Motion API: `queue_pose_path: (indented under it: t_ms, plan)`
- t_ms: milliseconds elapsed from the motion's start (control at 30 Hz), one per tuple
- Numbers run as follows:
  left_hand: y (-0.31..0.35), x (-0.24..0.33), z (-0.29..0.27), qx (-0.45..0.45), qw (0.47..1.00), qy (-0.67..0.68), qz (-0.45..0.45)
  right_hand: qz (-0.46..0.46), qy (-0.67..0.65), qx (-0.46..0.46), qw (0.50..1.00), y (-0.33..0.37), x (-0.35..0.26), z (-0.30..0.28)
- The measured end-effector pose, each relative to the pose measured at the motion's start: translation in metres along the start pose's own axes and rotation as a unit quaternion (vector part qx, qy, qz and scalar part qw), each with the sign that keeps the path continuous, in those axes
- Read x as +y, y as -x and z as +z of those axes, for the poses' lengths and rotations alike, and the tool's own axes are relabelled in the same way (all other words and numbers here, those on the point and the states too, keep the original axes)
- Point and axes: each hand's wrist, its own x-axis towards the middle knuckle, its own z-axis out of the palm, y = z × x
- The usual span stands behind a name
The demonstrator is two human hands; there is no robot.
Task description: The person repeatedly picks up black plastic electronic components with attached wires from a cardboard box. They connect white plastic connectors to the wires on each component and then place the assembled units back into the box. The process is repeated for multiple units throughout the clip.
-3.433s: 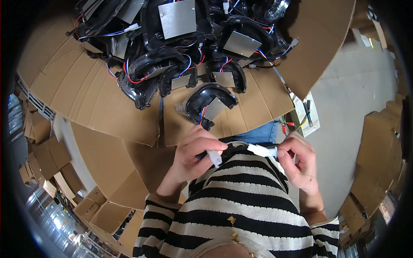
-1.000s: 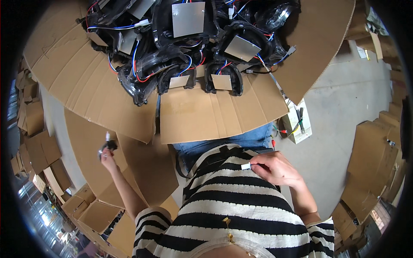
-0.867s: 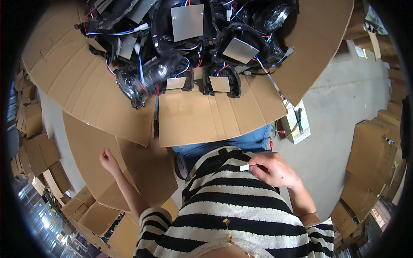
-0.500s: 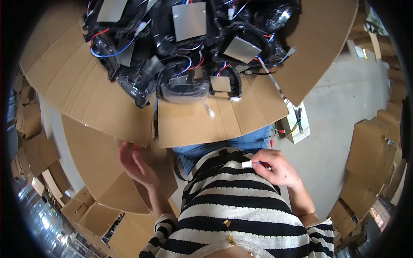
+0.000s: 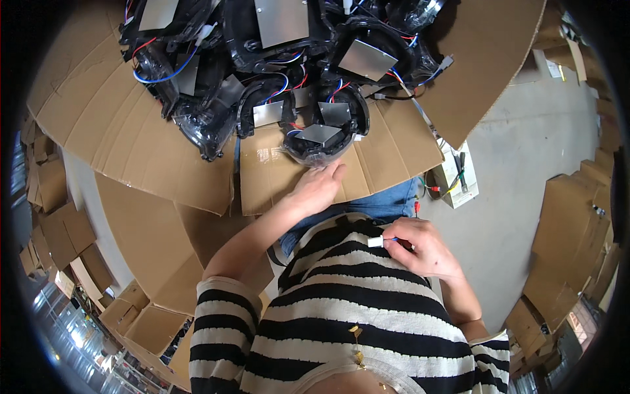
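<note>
In front of me lie several black curved housings (image 5: pixel 282 33) that look like lamp units, with clear plastic, silvery plates and red, white and blue wires. My left hand (image 5: pixel 318 188) reaches forward, fingers stretched out against the near edge of the closest lamp unit (image 5: pixel 319 139); its fingertips are partly hidden there. Close to my striped top, my right hand (image 5: pixel 420 248) pinches a white plug connector (image 5: pixel 375 242) by its thin wires, thumb and fingers closed. Most of those wires are hidden in the hand.
Under the lamp units spreads an opened cardboard box with broad flaps (image 5: pixel 400 154). A pale box (image 5: pixel 456 180) with a dark tool and coloured leads stands right of my knees. Stacked cartons (image 5: pixel 564 236) line the right side; an open carton (image 5: pixel 151 328) sits at lower left.
My left hand has swung from the left, above the cardboard, to the closest lamp unit. That unit now sits farther right. My right hand keeps its pinch on the connector.
</note>
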Motion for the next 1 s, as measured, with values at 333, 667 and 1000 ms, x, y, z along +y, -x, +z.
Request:
queue_pose_path:
  t_ms: [333, 667, 1000]
  plan:
    - [-0.013, -0.038, -0.099, 0.285, 0.953, -0.066, -0.078, 0.011, -0.004, 0.017, 1.000, 0.002, 0.007, -0.005]
    - [-0.047, -0.024, 0.035, 0.073, 0.997, -0.034, 0.016, 0.007, -0.014, 0.026, 1.000, 0.003, 0.009, -0.004]
    - [-0.053, -0.031, 0.038, 0.075, 0.982, -0.161, -0.068, -0.017, -0.023, 0.026, 0.999, 0.004, 0.008, -0.006]
